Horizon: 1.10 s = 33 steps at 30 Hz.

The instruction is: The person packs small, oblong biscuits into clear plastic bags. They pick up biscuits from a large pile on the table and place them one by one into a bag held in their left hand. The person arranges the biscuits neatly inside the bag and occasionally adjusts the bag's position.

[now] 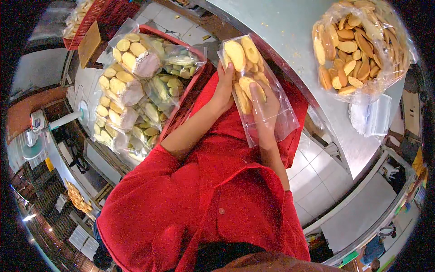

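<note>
A clear plastic bag [285, 119], part filled with oval, pale yellow baked slices [235, 56], lies tilted over my lap. My left hand [222, 85] grips its left side near the filled end. Through the bag's unfilled end reaches my right hand [266, 105], with clear film showing over the wrist. Its thumb rests on one oval slice [249, 87] inside; the other fingers are partly hidden. To my left, a red plastic crate [187, 102] holds several filled clear bags [119, 85], some with white lacy paper rounds [148, 64] and some with greenish contents [180, 66].
A metal-topped table [289, 40] curves along my right. On it stand a large open bag of baked slices [353, 54], a stack of clear bags [377, 115] and white lacy paper [358, 117]. A sealing machine [34, 136] and another red crate [98, 20] are at far left.
</note>
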{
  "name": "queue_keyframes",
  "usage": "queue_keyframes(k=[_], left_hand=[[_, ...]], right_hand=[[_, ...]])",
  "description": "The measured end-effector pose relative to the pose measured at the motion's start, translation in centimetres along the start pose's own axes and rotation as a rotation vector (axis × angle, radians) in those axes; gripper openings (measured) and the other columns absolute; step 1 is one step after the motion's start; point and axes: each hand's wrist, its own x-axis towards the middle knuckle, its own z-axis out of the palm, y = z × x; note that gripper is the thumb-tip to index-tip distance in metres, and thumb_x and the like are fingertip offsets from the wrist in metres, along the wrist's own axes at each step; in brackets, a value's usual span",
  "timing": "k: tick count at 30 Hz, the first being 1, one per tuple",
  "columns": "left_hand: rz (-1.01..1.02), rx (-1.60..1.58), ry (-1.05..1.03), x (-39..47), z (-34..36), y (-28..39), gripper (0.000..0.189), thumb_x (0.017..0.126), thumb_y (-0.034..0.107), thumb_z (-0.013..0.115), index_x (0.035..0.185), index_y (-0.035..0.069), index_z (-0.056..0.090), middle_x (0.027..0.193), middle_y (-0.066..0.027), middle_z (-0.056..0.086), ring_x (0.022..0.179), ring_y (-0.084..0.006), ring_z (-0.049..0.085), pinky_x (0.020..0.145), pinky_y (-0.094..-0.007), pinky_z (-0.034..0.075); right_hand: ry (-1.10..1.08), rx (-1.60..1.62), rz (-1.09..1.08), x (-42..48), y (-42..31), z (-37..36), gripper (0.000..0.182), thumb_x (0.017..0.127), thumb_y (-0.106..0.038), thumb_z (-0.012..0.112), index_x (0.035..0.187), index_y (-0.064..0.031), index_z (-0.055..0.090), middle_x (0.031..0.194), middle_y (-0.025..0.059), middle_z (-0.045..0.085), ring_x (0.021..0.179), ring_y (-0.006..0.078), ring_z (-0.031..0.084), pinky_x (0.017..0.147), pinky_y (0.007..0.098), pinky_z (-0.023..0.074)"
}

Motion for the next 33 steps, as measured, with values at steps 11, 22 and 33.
queue_keyframes(k=[11,22,33], left_hand=[[-0.322,0.207,-0.107,0.9,-1.7,3.9,0.059,0.103,0.038,0.039,0.151,0.014,0.015,0.146,-0.011,0.04,0.129,-0.0249,0.047,0.106,-0.0409,0.043],[-0.187,0.224,0.034,-4.6,1.8,3.1,0.102,0.092,0.009,0.064,0.151,0.022,-0.018,0.153,-0.0133,0.02,0.136,-0.0282,0.034,0.107,-0.042,0.04],[-0.144,0.151,0.129,-2.3,-0.6,4.0,0.076,0.092,0.016,0.054,0.152,0.022,0.009,0.135,-0.0131,0.042,0.119,-0.0299,0.053,0.085,-0.0454,0.056]], right_hand=[[-0.279,0.268,0.074,-0.4,3.7,-0.8,0.05,0.103,-0.036,0.043,0.137,0.0003,0.045,0.139,0.0159,0.049,0.134,0.0235,0.04,0.113,0.0349,0.0264],[-0.301,-0.124,-0.046,-1.0,1.1,-0.3,0.037,0.102,-0.03,0.047,0.118,0.0014,0.061,0.11,0.0252,0.063,0.101,0.0394,0.063,0.091,0.0426,0.047],[-0.786,-0.401,-0.511,-1.2,-0.9,-7.0,0.043,0.102,-0.035,0.045,0.123,-0.0005,0.057,0.117,0.0214,0.063,0.111,0.0363,0.06,0.097,0.0425,0.0466]])
